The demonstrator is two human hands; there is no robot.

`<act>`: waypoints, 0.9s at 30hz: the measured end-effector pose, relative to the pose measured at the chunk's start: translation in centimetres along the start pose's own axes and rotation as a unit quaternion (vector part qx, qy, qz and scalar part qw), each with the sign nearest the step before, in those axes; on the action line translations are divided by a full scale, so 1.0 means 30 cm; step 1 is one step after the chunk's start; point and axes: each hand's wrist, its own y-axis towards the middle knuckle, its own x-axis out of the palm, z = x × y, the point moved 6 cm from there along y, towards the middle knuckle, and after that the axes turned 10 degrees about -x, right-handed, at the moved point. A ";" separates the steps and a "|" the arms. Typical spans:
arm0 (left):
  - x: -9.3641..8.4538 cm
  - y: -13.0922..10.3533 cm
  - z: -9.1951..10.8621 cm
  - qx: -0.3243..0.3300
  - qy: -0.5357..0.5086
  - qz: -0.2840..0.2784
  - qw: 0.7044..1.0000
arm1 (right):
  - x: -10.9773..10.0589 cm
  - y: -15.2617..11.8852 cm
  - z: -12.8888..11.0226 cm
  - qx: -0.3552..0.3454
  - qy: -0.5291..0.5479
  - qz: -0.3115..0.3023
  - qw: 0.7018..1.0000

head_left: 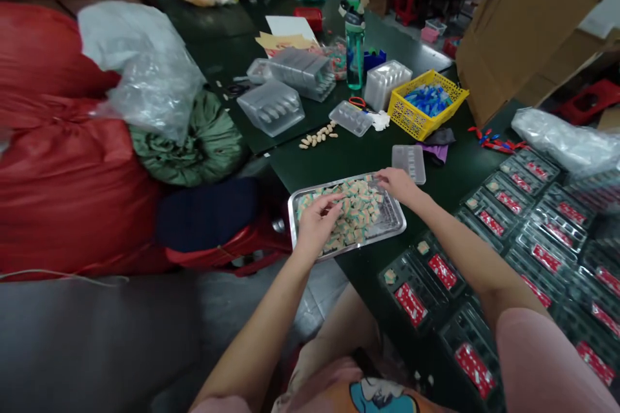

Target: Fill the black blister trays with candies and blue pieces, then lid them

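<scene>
small blocks lie heaped in the metal tray; left hand and right hand are at them, fingers partly curled (whether either grips one, i can't tell). light pinches on loose blocks should work best.

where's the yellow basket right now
In the head view, the yellow basket sits on the table beyond the right hand, just right of the stacked clear trays.

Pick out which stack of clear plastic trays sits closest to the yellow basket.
The stack between the teal bottle and the yellow basket, right beside the basket; the other stacks are left of the bottle.
</scene>
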 end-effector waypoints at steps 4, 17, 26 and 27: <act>-0.029 -0.037 0.000 0.014 -0.023 -0.006 1.000 | 0.087 0.086 -0.010 0.017 -0.093 -0.010 0.996; -0.087 -0.032 -0.044 -0.003 -0.062 -0.014 0.998 | 0.068 0.068 0.064 0.058 -0.056 0.052 0.995; -0.085 -0.039 -0.053 -0.008 -0.064 -0.021 0.998 | 0.139 -0.008 0.007 -0.047 -0.055 -0.043 0.996; -0.089 -0.039 -0.057 -0.010 -0.063 -0.017 0.998 | 0.138 -0.010 0.008 -0.050 -0.051 -0.049 0.996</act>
